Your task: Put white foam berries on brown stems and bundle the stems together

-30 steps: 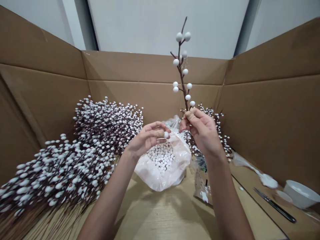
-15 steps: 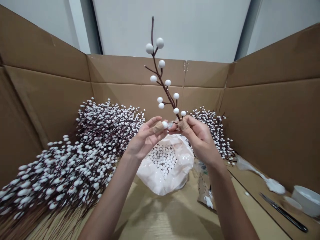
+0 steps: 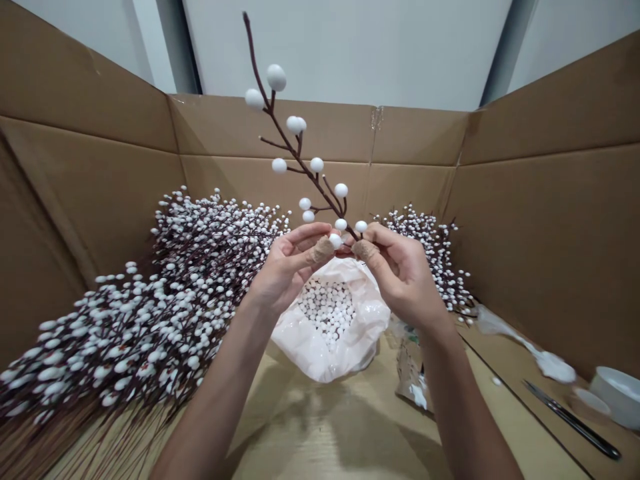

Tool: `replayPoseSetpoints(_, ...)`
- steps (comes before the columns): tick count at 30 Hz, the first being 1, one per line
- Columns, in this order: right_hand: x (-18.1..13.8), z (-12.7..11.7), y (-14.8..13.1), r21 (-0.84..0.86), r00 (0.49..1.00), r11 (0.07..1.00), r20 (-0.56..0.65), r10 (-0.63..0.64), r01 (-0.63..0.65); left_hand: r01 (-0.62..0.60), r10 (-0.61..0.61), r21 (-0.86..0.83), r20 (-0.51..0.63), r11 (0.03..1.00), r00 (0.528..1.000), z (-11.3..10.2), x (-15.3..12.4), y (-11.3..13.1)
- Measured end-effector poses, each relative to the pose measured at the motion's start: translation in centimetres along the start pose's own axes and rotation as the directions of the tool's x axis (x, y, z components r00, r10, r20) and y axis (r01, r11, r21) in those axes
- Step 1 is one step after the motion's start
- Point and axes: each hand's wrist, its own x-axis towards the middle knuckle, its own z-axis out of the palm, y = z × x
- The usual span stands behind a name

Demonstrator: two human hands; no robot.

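Note:
My right hand [image 3: 400, 273] pinches the lower end of a dark brown branch [image 3: 293, 150] that leans up and to the left and carries several white foam balls. My left hand [image 3: 290, 263] pinches one white ball [image 3: 335, 241] and holds it against the branch just beside my right fingers. Both thumbs wear tan tape. Right below the hands sits an open white plastic bag [image 3: 360, 333] full of small white balls.
A big heap of finished white-ball branches [image 3: 150, 313] lies at the left, a smaller bunch [image 3: 435, 260] behind my right hand. Cardboard walls [image 3: 540, 220] ring the wooden table. At the right lie a white bowl [image 3: 617, 393], a dark tool [image 3: 570, 420] and a white spoon-like piece [image 3: 545, 363].
The branch has tilted from nearly upright to leaning left. My left hand has risen with the ball from above the bag to the branch base by my right fingers.

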Motion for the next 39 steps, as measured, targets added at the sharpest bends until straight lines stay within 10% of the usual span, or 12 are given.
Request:
replayPoseSetpoints(10, 0.3, -0.1, 0.5, 0.348, 0.995, 0.932, 0.035, 0.092, -0.099, -0.196, 0.197, 0.186, 0.012, 0.963, 0.98, 0.1, -0.5, 0.3)
replayPoseSetpoints(19, 0.6, -0.8, 1.7, 0.531, 0.987, 0.833, 0.055, 0.151, -0.157, -0.479, 0.501, 0.526, 0.112, 0.703, 0.858, 1.2, -1.4, 0.5)
replayPoseSetpoints(39, 0.5, -1.6, 0.4, 0.562, 0.991, 0.819, 0.014, 0.135, -0.12, -0.517, 0.499, 0.497, 0.183, 0.697, 0.847, 2.0, -1.9, 0.6)
